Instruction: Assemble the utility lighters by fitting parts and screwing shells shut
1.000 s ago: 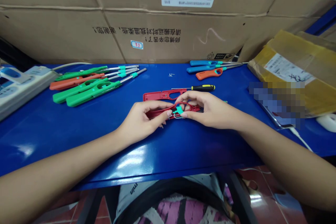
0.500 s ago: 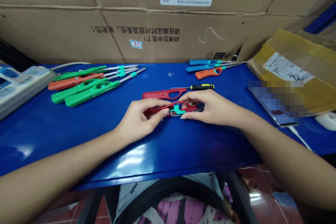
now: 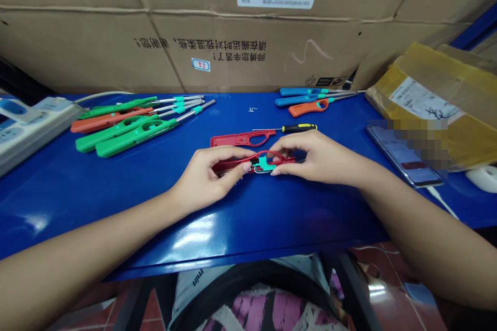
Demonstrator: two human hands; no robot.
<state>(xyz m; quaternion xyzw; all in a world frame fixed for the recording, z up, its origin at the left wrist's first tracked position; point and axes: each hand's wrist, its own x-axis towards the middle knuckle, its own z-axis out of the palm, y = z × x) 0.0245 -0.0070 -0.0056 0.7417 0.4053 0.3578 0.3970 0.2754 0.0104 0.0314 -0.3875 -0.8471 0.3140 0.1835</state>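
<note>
A red utility lighter casing half (image 3: 229, 166), with its inside showing, is held just above or on the blue table. My left hand (image 3: 205, 173) is closed round its handle end, thumb on the near side. My right hand (image 3: 316, 158) pinches the other end, its fingertips beside the turquoise trigger (image 3: 265, 164). A thin bare wire loops below the trigger. Part of the inside is hidden by my fingers. Just beyond, the matching red casing half (image 3: 227, 140) lies on the table, close to a screwdriver (image 3: 300, 128) with a black and yellow handle.
Several green and orange lighters (image 3: 135, 137) lie at the left, near a white power strip (image 3: 27, 126). Blue and orange lighters (image 3: 306, 107) lie at the back right. A phone (image 3: 404, 158) with a cable and a taped parcel (image 3: 435, 98) are right. A large carton (image 3: 217, 26) stands behind.
The trigger and the visible front of the red casing have shifted slightly to the right, towards my right hand. Both hands keep their hold.
</note>
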